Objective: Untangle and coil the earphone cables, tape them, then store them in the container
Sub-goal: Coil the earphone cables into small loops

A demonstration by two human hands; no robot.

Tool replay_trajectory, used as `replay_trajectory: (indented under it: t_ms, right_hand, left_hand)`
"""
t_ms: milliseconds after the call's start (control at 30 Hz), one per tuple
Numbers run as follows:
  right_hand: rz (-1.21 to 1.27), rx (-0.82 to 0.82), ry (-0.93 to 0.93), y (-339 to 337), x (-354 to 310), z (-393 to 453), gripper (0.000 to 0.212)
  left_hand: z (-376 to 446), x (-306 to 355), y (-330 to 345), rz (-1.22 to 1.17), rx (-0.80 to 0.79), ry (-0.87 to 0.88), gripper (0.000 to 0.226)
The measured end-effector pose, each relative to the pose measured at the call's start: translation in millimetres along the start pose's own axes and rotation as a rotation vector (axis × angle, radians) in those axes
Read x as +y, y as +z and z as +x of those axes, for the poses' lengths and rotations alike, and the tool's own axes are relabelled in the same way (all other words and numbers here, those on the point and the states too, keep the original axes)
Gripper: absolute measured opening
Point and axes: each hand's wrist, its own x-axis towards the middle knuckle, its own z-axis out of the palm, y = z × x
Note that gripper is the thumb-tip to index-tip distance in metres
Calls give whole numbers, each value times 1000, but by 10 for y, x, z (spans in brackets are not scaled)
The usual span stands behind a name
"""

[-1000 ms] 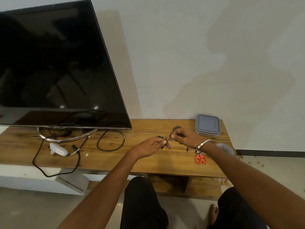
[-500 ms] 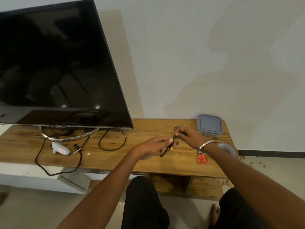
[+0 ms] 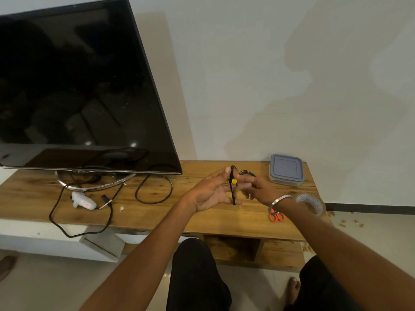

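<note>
Head view, one picture.

Left hand (image 3: 212,190): raised above the wooden worktop (image 3: 202,218), palm turned up and toward the right. Fingers mostly extended; the thumb and upper fingers pinch a black earphone cable (image 3: 232,189) near its top. The cable hangs down in a straight run across the palm, and a small yellow piece (image 3: 234,181) sits on it just below the pinch.

Right hand (image 3: 258,189): just beside the left, fingers loosely spread and reaching toward the cable. Whether they touch it, I cannot tell. A metal bangle (image 3: 278,202) circles the wrist.

Coiled cable (image 3: 246,173): a dark loop showing just behind the right hand's fingers. Whether it lies on the worktop or is held, I cannot tell.

Container (image 3: 286,169): clear square box with a grey-blue lid on, at the far right corner of the worktop, near the wall.

Tape roll (image 3: 311,203): clear, at the right edge, partly behind the right forearm.

Scissors (image 3: 276,217): orange handles, near the front right, just beside the wrist.

Television (image 3: 74,86): large, dark screen, on a metal ring stand at the left end.

Glue gun (image 3: 83,200): white, lying in front of the stand, among black leads (image 3: 155,187) looped over the wood.
</note>
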Motion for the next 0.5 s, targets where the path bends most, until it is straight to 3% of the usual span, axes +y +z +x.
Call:
replay_trajectory:
  t_ms: [133, 333, 500]
  right_hand:
    - [53, -39, 81, 135, -31, 11, 26]
    - [206, -67, 62, 251, -76, 61, 13]
    - [363, -13, 71, 363, -131, 84, 33]
  left_hand:
    - [53, 25, 61, -68, 47, 103, 25]
    - [102, 7, 16, -105, 227, 216, 26]
    - [161, -48, -56, -69, 390, 264, 30]
